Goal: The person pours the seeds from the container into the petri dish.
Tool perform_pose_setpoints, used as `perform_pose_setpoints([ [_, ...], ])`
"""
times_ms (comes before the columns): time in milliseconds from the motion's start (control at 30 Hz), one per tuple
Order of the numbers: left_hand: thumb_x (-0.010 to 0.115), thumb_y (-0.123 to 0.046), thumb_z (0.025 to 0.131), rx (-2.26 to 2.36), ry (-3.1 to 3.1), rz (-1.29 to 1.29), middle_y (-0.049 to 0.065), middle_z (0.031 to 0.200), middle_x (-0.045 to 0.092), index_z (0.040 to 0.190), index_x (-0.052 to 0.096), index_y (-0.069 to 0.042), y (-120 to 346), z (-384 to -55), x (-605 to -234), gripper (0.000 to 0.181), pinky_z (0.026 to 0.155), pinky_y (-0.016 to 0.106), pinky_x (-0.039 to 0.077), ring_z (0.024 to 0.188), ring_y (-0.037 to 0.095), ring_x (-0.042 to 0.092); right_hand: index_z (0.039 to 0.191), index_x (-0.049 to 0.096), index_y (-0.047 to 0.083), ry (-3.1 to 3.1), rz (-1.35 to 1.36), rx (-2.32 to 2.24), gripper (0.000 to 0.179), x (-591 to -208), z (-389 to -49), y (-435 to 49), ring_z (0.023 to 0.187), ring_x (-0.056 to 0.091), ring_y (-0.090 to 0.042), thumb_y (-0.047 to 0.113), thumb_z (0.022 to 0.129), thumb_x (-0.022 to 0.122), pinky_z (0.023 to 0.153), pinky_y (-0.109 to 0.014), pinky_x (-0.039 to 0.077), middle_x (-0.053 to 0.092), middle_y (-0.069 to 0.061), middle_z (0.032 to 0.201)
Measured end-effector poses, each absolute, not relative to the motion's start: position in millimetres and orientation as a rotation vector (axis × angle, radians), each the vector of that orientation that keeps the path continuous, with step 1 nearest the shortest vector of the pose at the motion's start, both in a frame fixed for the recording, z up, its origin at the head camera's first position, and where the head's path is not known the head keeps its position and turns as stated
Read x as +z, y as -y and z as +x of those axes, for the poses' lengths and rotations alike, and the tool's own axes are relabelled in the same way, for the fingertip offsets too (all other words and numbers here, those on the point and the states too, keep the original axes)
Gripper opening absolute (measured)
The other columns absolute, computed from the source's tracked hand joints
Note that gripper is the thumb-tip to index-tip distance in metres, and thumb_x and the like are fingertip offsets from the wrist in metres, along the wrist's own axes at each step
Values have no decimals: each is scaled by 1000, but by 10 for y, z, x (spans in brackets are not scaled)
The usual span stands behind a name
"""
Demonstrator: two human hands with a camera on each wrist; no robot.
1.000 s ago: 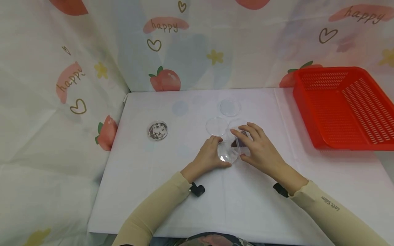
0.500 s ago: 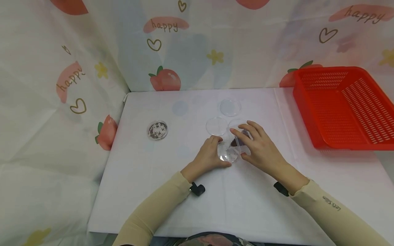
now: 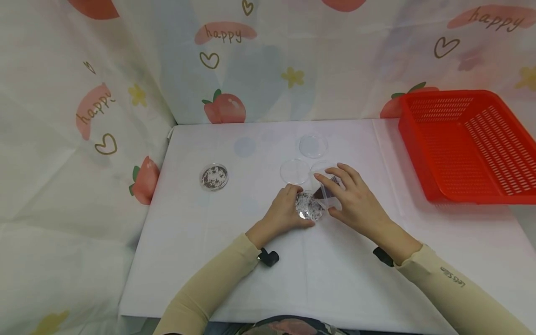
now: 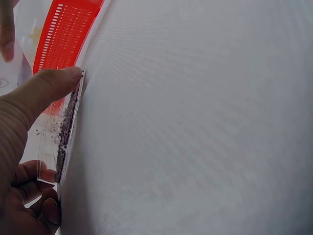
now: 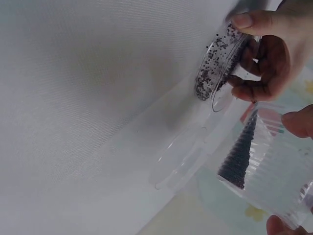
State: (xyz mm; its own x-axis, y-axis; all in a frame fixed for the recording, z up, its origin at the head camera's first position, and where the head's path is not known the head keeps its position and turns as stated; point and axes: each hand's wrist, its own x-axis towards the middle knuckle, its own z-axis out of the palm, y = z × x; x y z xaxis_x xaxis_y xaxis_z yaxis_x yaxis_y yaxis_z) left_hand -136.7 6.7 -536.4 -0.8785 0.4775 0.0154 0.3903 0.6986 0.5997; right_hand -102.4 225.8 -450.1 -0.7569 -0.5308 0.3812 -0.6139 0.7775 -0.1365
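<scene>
A clear petri dish (image 3: 309, 207) with dark grains scattered over its bottom stands on the table, its rim between the thumb and fingers of my left hand (image 3: 284, 213). In the left wrist view the dish (image 4: 62, 132) appears edge-on, the grains lying along its base. My right hand (image 3: 358, 207) grips a clear ribbed plastic cup (image 5: 266, 164) by its sides. Tilted, the cup has its mouth at the right edge of the dish. Dark grains (image 5: 239, 154) are heaped along the cup's lower wall. Part of the cup is hidden by my right fingers in the head view.
Another petri dish (image 3: 214, 177) with dark grains sits to the left. Behind my hands lie clear round dishes or lids, one at left (image 3: 295, 171) and one farther back (image 3: 313, 147), with a third partly behind my right fingers. A red basket (image 3: 439, 186) occupies the right.
Grains have spread across the bottom of the dish, which held hardly any a second ago. The right hand and cup have shifted very slightly; the left hand keeps its place.
</scene>
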Motion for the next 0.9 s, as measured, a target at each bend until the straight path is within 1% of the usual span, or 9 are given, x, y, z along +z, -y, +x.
perform_pose_setpoints([
  [233,98,-46,63,944,-2771,719,6,134,57,138,49,-6,-69,-1369,-5361,98,105,32,49,122,21,56,151,49,17,2663,830,407,101,-4529,-1031,-2280,143,36,-44,4,62,95,105,-59,50,48,-17,146],
  [333,99,-45,62,957,-2768,716,6,133,57,137,49,-6,-75,-1370,-5365,98,105,32,49,121,22,56,151,47,14,2682,758,503,100,-4542,-1023,-2298,143,36,-43,4,62,94,104,-59,50,47,-17,146],
  [400,99,-45,62,962,-2769,717,6,133,57,137,49,-7,-79,-1373,-5371,98,105,32,49,121,22,56,150,45,10,2698,683,590,99,-4556,-1018,-2320,140,39,-42,5,64,93,104,-60,50,46,-18,146],
  [467,99,-45,62,972,-2766,718,6,134,57,137,49,-7,-85,-1375,-5379,98,106,32,48,122,22,56,150,42,7,2724,576,671,97,-4581,-1013,-2360,136,44,-41,8,66,91,103,-61,49,45,-19,146],
  [533,99,-45,62,983,-2763,717,6,134,57,137,49,-7,-91,-1374,-5384,98,106,32,48,122,21,56,150,39,5,2760,424,761,96,-4609,-1006,-2416,126,51,-43,14,70,89,97,-64,51,46,-21,145],
  [667,99,-45,62,984,-2752,700,6,135,56,138,48,-7,-93,-1366,-5375,99,107,33,48,123,21,55,154,31,5,2820,56,964,95,-4704,-1024,-2610,124,55,-47,29,79,85,95,-71,48,48,-22,148],
  [767,99,-45,62,960,-2722,688,6,136,54,139,47,-6,-79,-1369,-5336,101,109,33,47,124,21,54,157,26,4,2827,-164,1099,97,-4794,-1054,-2812,132,52,-46,38,85,81,101,-69,44,48,-22,151],
  [900,97,-52,63,895,-2660,705,6,137,53,142,46,-5,-27,-1406,-5244,105,111,32,45,126,21,52,156,21,4,2804,-336,1201,95,-4901,-1069,-3062,129,53,-44,39,89,79,105,-61,45,47,-20,153],
])
